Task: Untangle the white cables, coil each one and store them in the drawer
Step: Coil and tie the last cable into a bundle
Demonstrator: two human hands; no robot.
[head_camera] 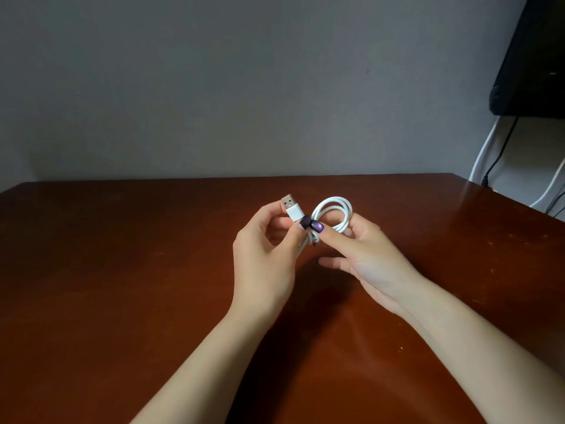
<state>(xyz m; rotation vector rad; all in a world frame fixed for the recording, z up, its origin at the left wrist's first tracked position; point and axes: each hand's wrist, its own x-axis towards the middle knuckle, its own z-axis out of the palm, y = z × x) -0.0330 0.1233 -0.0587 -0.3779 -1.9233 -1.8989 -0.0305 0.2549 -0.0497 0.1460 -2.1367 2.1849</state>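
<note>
Held up between two bare hands, just above a reddish-brown wooden bench [122, 270]: one white cable [334, 209], already wound into a small round coil of several loops. Pinched in the left hand [263, 252], between thumb and forefinger: the cable's last stretch just behind its USB plug [290, 208], which points up and to the left. Gripped in the right hand [370, 255]: the coil itself, thumb pressed on the bundled strands at its near side. Thumb tips of both hands almost touching, nails painted dark purple.

Likely step: securing the coil with its free end. Probably best to pin the loops flat and together under the right thumb. Then wind the plug end snugly around the bundle, without kinking the cable at the plug's neck, and tuck it so nothing springs open.

Both forearms reaching in from the lower edge, converging at the middle. Left palm turned inward, fingers curled. Right palm turned up and leftward, lower fingers stretched loosely beneath the coil.

Behind the bench, a plain grey wall [214, 87]. At far right, a black object [535, 56], with white and black cords [486, 148] hanging below it. Drawer not in view.
</note>
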